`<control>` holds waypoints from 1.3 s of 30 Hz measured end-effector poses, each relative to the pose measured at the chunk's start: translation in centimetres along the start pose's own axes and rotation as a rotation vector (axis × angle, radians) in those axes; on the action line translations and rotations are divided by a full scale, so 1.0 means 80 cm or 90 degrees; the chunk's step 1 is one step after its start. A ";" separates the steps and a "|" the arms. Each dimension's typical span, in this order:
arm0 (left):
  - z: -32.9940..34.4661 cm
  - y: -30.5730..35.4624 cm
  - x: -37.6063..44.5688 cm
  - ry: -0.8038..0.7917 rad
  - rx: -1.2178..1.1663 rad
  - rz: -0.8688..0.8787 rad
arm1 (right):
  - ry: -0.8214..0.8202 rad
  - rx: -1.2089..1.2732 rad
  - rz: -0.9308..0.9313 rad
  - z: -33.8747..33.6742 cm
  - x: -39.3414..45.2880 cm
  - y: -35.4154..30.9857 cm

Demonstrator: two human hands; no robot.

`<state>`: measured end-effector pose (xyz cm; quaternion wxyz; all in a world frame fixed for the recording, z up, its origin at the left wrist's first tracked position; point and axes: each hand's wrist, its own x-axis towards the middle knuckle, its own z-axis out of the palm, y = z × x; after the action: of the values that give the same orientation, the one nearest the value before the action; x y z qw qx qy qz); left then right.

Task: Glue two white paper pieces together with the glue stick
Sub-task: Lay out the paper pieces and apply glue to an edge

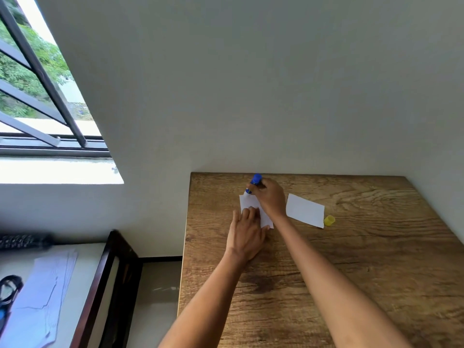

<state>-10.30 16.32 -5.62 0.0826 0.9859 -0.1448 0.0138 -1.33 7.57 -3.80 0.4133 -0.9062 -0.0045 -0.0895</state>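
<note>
Right hand rubbing glue stick on paper, left hand pressing

Honestly can't read any writing here. The blue glue stick is too small and blurry for a label, and both white paper pieces look blank.

A wood-grain worktop meets a plain pale wall, with a dark-barred, daylit window far left.
</note>
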 end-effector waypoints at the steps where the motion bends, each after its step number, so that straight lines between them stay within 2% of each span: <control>1: 0.000 0.001 0.001 0.000 0.000 -0.002 | -0.004 -0.006 0.003 0.003 0.000 -0.002; 9: 0.001 0.000 0.002 0.003 0.001 -0.005 | 0.017 -0.102 -0.042 0.010 0.003 -0.018; 17: 0.002 -0.002 0.004 0.004 -0.009 -0.001 | 0.037 -0.096 -0.049 0.006 0.000 -0.018; 31: 0.002 0.000 0.004 -0.001 -0.030 -0.010 | 0.024 -0.135 -0.006 -0.013 0.000 -0.007; 39: 0.004 0.000 0.004 -0.006 -0.028 -0.014 | 0.064 -0.144 0.038 -0.046 0.006 0.016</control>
<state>-9.99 16.21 -5.89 0.1036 0.9854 -0.1347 0.0050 -1.35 3.90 -2.32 0.3108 -0.9410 0.0532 -0.1228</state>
